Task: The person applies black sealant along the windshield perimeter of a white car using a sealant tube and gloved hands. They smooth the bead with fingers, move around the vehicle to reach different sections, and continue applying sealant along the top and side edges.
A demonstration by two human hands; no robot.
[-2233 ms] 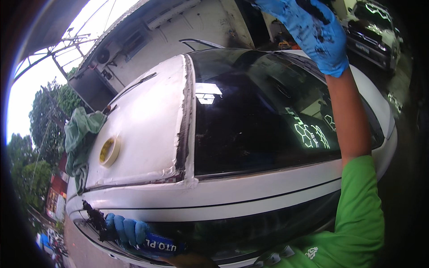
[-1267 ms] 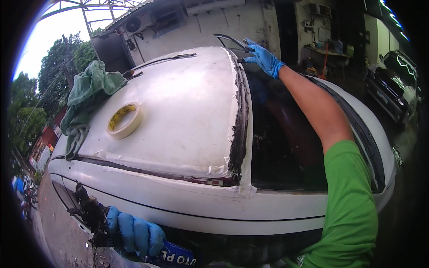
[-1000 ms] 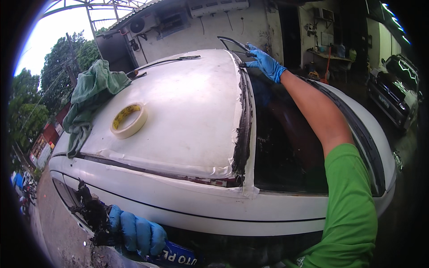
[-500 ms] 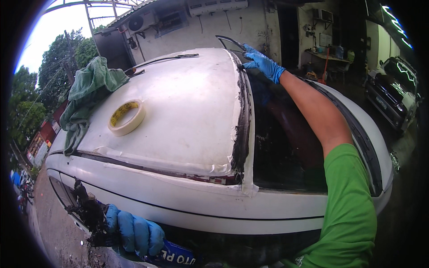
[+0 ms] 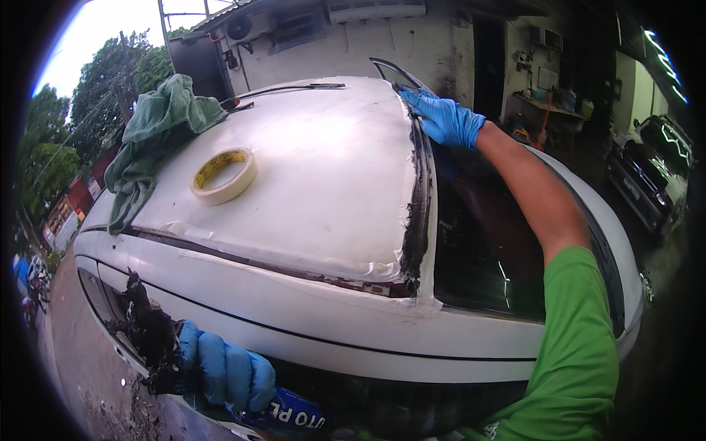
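Note:
My left hand (image 5: 232, 371), in a blue glove, is wrapped round a blue sealant tube (image 5: 294, 415), low at the left. A black, sticky-looking mass (image 5: 153, 334) covers the tube's far end. My right hand (image 5: 447, 121), also blue-gloved, reaches across the dark windshield (image 5: 478, 235) to the far top of a black sealant strip (image 5: 419, 202). Its fingers are stretched out and touch the strip, though their tips are partly hidden. The strip is uneven and runs along the front edge of the white car roof (image 5: 323, 162), bordered by pale masking tape (image 5: 432, 235).
A masking tape roll (image 5: 243, 180) and a green cloth (image 5: 158, 121) lie on the roof. A dark trim strip (image 5: 294, 90) rests near its far edge. Behind stand a wall (image 5: 368, 51) and, at the right, a dark vehicle (image 5: 647, 176).
The whole view has shifted, so the car sits farther right. My right hand's fingers lie flatter and closer together at the strip's far end. My left hand still grips the sealant tube.

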